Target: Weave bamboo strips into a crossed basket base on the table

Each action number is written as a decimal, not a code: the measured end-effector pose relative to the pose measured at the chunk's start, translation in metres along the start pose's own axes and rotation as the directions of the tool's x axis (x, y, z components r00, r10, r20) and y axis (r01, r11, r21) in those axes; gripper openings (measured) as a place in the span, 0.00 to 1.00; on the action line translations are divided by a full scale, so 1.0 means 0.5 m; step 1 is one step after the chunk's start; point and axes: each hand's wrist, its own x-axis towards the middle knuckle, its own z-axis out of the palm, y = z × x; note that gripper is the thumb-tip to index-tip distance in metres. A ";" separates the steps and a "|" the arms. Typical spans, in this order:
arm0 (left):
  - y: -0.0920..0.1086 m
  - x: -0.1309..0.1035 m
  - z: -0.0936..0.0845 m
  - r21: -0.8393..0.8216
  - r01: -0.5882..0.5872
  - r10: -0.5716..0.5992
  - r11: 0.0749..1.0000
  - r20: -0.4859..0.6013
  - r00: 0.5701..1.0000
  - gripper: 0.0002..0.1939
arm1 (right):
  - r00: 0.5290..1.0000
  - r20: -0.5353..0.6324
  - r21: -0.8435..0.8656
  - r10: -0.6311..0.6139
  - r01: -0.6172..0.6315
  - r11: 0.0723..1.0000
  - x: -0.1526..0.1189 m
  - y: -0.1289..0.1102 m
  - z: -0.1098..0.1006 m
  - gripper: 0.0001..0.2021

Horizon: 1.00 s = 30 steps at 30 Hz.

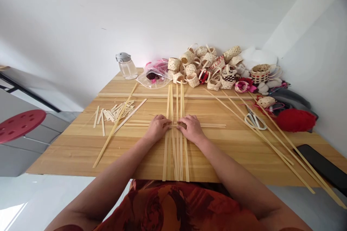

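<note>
Several long pale strips (175, 155) run front to back across the middle of the table. Crosswise strips (214, 125) pass through them and stick out on both sides. My left hand (159, 127) pinches the crossing at its left edge, fingers bent together. At the right edge of the crossing my right hand (191, 127) has its fingers closed on the strips too. The fingertips of both hands lie close together, and the weave under them is partly hidden.
Small woven baskets (192, 78) pile up at the back, beside a plastic bag (154, 77) and a bottle (128, 69). Short offcuts (112, 112) lie left. Scissors (255, 121), loose long strips (273, 133), red yarn (296, 120) and a black phone (320, 164) are right.
</note>
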 end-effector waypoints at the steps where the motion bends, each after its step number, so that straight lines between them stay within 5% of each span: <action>1: 0.000 0.002 -0.003 -0.018 0.018 -0.017 1.000 0.015 1.000 0.11 | 1.000 0.005 0.019 0.002 -0.002 1.000 -0.001 0.000 -0.003 0.09; 6: -0.003 0.034 -0.018 -0.152 0.232 -0.222 0.961 0.077 0.972 0.17 | 0.982 0.042 0.267 0.187 -0.191 0.945 0.004 0.002 -0.041 0.10; 10: -0.009 0.078 -0.024 -0.224 0.414 -0.399 0.882 0.114 0.910 0.36 | 0.881 0.122 0.463 0.458 -0.459 0.759 0.036 0.008 -0.076 0.16; 14: -0.015 0.114 -0.020 -0.360 0.544 -0.500 0.758 0.216 0.839 0.46 | 0.811 0.282 0.513 0.513 -0.579 0.634 0.075 0.014 -0.082 0.24; 20: -0.010 0.126 -0.018 -0.451 0.567 -0.456 0.689 0.337 0.824 0.21 | 0.747 0.372 0.530 0.552 -0.659 0.534 0.112 0.024 -0.063 0.33; 26: 0.003 0.127 -0.035 -0.591 0.593 -0.363 0.547 0.471 0.804 0.24 | 0.708 0.464 0.541 0.533 -0.703 0.462 0.134 0.034 -0.052 0.15; 30: 0.003 0.131 -0.020 -0.609 0.607 -0.378 0.510 0.475 0.795 0.25 | 0.703 0.472 0.553 0.532 -0.706 0.442 0.136 0.042 -0.045 0.14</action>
